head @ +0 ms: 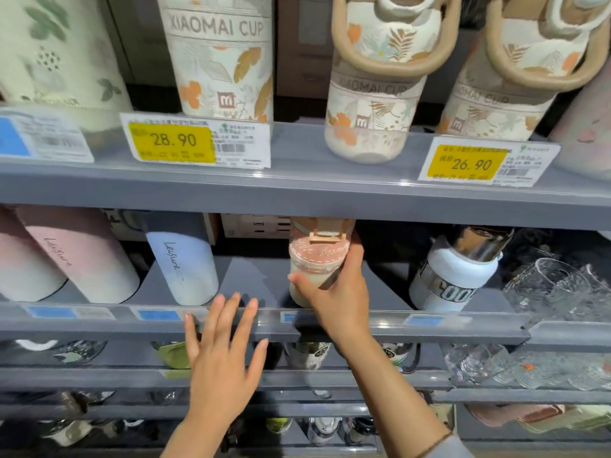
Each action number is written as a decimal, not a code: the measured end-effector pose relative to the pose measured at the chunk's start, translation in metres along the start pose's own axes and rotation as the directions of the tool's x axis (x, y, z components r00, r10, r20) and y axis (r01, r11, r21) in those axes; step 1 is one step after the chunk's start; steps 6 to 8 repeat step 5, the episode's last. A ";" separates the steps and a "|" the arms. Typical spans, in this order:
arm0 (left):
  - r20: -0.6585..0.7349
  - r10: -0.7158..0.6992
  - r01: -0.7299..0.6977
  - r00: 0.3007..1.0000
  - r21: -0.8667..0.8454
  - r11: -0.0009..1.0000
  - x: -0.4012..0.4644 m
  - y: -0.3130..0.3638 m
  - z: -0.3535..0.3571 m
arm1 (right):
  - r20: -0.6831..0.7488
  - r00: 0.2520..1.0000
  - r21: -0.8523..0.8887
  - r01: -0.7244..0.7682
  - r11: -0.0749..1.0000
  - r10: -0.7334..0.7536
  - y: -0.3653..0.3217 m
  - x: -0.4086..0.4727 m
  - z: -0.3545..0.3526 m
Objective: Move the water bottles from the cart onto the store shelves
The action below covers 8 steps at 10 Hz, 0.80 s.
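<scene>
Right hand grips pink-topped, cream-bodied water bottle.

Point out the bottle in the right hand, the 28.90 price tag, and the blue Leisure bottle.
pink-lidded bottle (305,264): head view, on its upper body under the lid.
28.90 price tag (172,142): head view, on its yellow panel.
blue Leisure bottle (185,271): head view, mid-body.

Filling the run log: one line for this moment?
right hand grips pink-lidded cream bottle | on grey second shelf | left hand open, empty
</scene>
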<state>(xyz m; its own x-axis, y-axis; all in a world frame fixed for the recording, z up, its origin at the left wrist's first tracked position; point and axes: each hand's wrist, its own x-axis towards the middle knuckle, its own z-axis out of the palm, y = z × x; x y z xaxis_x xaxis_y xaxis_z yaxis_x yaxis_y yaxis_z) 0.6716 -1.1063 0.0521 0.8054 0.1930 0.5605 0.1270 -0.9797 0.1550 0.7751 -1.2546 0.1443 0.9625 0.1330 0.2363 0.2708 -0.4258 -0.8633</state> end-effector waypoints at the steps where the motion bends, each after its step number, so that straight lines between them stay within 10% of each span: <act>1: -0.015 0.036 -0.036 0.999 -0.003 0.999 -0.002 -0.004 0.001 | -0.094 0.996 -0.031 0.004 1.000 -0.007 0.003 -0.003 0.004; 8: -0.018 0.135 -0.135 0.991 -0.015 0.991 -0.004 -0.012 0.005 | -0.166 0.986 -0.114 0.000 0.994 -0.019 -0.002 -0.007 -0.002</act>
